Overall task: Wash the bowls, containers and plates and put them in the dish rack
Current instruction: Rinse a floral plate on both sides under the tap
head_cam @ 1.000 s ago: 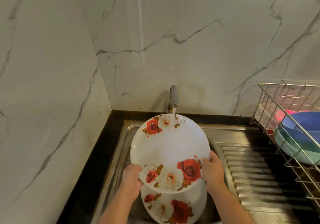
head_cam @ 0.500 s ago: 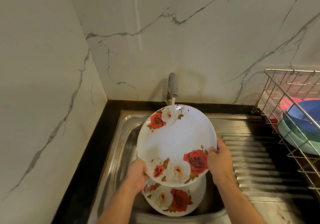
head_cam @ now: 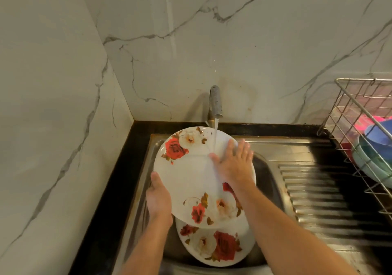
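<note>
I am rinsing 1 rose-patterned plate (head_cam: 191, 177) under the running tap (head_cam: 215, 102), tilted over the steel sink (head_cam: 269, 168). My left hand (head_cam: 158, 198) is closed on the plate's left rim, thumb on the face and fingers hidden behind it, carrying the weight. My right hand (head_cam: 234, 164) lies flat and spread wide on the plate's face, gripping nothing, with the water stream (head_cam: 215, 139) landing just beside its thumb. Below both wrists, a second rose-patterned plate (head_cam: 214, 247) rests in the basin, partly covered by the 1 I hold. Well to the right of my right hand stands the wire dish rack (head_cam: 360, 115), already holding a blue bowl (head_cam: 379, 134), teal bowls (head_cam: 369, 162) and something pink (head_cam: 369, 122).

I judge this the rinsing step for this plate. Next, my right palm needs to sweep the whole face under the stream, then take hold of the rim so the wet, slippery plate can travel right to the rack without slipping. The lower plate is not yet done.
</note>
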